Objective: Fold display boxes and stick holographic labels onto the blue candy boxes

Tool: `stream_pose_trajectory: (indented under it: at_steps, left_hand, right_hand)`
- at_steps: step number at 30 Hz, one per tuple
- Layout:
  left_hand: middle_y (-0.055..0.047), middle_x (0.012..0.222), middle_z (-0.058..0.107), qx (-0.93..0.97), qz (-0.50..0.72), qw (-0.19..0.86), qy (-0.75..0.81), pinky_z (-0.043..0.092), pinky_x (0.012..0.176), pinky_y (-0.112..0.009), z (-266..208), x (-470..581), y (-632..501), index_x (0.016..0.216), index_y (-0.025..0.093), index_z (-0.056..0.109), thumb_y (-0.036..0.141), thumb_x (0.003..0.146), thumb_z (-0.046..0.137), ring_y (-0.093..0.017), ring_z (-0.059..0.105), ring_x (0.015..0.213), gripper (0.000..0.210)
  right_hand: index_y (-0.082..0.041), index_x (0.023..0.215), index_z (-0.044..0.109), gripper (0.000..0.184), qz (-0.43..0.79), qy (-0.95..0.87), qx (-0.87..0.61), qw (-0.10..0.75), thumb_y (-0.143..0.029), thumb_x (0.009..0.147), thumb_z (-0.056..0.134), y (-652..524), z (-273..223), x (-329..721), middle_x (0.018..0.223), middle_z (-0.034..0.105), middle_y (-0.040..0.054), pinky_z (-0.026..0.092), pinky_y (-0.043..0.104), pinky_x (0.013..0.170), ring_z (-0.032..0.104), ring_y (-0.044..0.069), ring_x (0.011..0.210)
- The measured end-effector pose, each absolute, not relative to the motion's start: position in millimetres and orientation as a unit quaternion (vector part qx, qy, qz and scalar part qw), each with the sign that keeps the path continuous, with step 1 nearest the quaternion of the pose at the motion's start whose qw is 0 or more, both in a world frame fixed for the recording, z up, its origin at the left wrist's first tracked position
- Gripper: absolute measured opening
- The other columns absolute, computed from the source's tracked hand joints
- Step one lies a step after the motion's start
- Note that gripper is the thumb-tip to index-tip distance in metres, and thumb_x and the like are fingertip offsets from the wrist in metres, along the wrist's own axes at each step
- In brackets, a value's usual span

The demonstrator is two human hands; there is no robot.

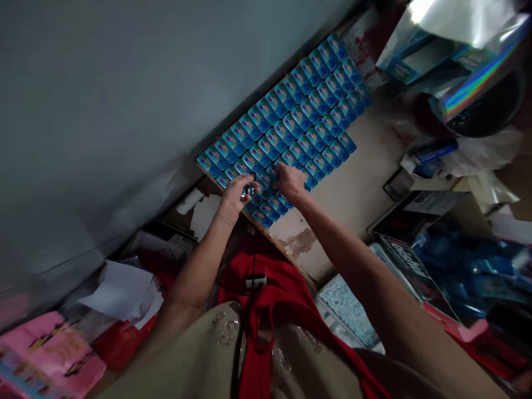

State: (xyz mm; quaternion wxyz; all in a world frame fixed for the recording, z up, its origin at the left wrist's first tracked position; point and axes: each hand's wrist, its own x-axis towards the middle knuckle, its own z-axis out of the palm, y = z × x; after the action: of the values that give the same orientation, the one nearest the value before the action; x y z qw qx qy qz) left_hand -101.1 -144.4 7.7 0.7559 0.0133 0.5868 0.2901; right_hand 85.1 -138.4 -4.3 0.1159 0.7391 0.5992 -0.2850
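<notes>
Rows of small blue packs (pixel 286 132) with rounded corners lie close together on a table (pixel 349 205). At the near left end of the rows, my left hand (pixel 236 195) is curled around some small, dark, shiny pieces (pixel 248 190); their exact kind is too small to tell. My right hand (pixel 290 180) is just beside it, over the packs, knuckles up and fingers bent down. Its fingertips meet the packs, and whatever they pinch is hidden beneath the hand.
A grey wall (pixel 124 83) runs along the table's far left side. To the right stand an open carton (pixel 409 266) of blue packets and a tub (pixel 347 310) of pale blue bits. White papers (pixel 120 291) and a pink package (pixel 54 354) lie at lower left.
</notes>
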Motion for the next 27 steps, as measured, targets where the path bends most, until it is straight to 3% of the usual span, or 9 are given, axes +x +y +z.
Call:
stream_pose_trajectory:
  at_steps: [3, 6, 9, 12, 15, 18, 23, 27]
  left_hand:
    - [-0.001, 0.064, 0.07, 0.063, 0.3, 0.733, 0.607, 0.029, 0.039, -0.014, 11.7, -95.5, -151.4, 0.084, 0.017, 0.07, 0.019, 0.084, 0.077, -0.01, 0.066, 0.05, 0.007]
    - [0.001, 0.064, 0.069, 0.084, 0.303, 0.713, 0.627, 0.029, 0.042, -0.017, 14.5, -90.5, -158.6, 0.087, 0.017, 0.074, 0.02, 0.084, 0.077, -0.01, 0.065, 0.048, 0.005]
    - [0.001, 0.065, 0.07, 0.095, 0.279, 0.713, 0.636, 0.03, 0.043, -0.019, 14.2, -84.1, -167.1, 0.091, 0.018, 0.078, 0.018, 0.087, 0.074, -0.011, 0.064, 0.048, 0.005]
    - [-0.002, 0.067, 0.072, 0.081, 0.255, 0.754, 0.6, 0.031, 0.043, -0.02, 11.3, -82.2, -173.1, 0.095, 0.017, 0.079, 0.018, 0.087, 0.076, -0.012, 0.064, 0.048, 0.009]
    - [-0.005, 0.067, 0.072, 0.026, 0.247, 0.797, 0.551, 0.032, 0.039, -0.017, 8.8, -91.6, -173.6, 0.095, 0.014, 0.079, 0.02, 0.088, 0.076, -0.011, 0.063, 0.049, 0.009]
    - [-0.006, 0.072, 0.072, -0.031, 0.292, 0.794, 0.532, 0.041, 0.041, -0.014, 10.7, -108.6, -172.1, 0.098, 0.012, 0.077, 0.018, 0.092, 0.069, -0.011, 0.067, 0.056, 0.011]
    - [-0.011, 0.086, 0.076, -0.096, 0.363, 0.786, 0.491, 0.063, 0.064, -0.022, 17.3, -126.7, -176.5, 0.098, 0.011, 0.072, 0.018, 0.098, 0.059, -0.018, 0.077, 0.079, 0.015]
    - [-0.012, 0.092, 0.078, -0.139, 0.389, 0.778, 0.473, 0.067, 0.082, -0.033, 12.9, -127.6, -183.6, 0.103, 0.013, 0.072, 0.019, 0.096, 0.061, -0.022, 0.079, 0.091, 0.015]
  right_hand:
    - [-0.021, 0.101, 0.073, 0.018, -0.3, 0.595, 0.746, 0.028, -0.026, 0.084, 0.079, -149.4, 0.7, 85.2, 0.094, 0.076, 0.0039, 0.046, 0.03, 0.079, 0.069, 0.02, 0.09]
    - [-0.021, 0.105, 0.074, 0.027, -0.394, 0.523, 0.732, -0.188, -0.044, 0.092, 0.07, -168.4, 6.8, 75.0, 0.082, 0.072, 0.001, 0.05, 0.029, 0.072, 0.066, 0.017, 0.076]
    - [-0.021, 0.107, 0.075, 0.044, -0.519, 0.437, 0.656, -0.33, -0.058, 0.083, 0.073, -179.9, 7.2, 64.7, 0.082, 0.073, 0.0008, 0.055, 0.029, 0.071, 0.067, 0.016, 0.074]
    - [-0.019, 0.093, 0.078, 0.043, -0.583, 0.362, 0.636, -0.354, -0.055, 0.069, 0.081, -181.2, 0.9, 66.8, 0.08, 0.075, 0.0023, 0.058, 0.033, 0.073, 0.069, 0.017, 0.072]
    - [-0.018, 0.095, 0.08, 0.039, -0.581, 0.364, 0.656, -0.314, -0.046, 0.067, 0.081, -181.9, -5.5, 76.9, 0.077, 0.075, 0.0022, 0.058, 0.034, 0.072, 0.069, 0.019, 0.07]
    - [-0.02, 0.092, 0.082, 0.022, -0.453, 0.49, 0.722, -0.184, -0.03, 0.074, 0.076, -187.2, -6.0, 78.9, 0.082, 0.077, 0.0034, 0.055, 0.034, 0.076, 0.072, 0.022, 0.079]
    - [-0.024, 0.097, 0.081, 0.02, -0.272, 0.646, 0.713, 0.026, -0.02, 0.09, 0.063, -190.5, -0.2, 60.0, 0.11, 0.077, 0.0103, 0.052, 0.036, 0.084, 0.07, 0.029, 0.108]
    - [-0.024, 0.105, 0.074, 0.019, -0.262, 0.639, 0.715, 0.105, -0.019, 0.088, 0.067, -176.8, -2.7, 51.4, 0.111, 0.077, 0.0103, 0.051, 0.037, 0.083, 0.07, 0.029, 0.105]
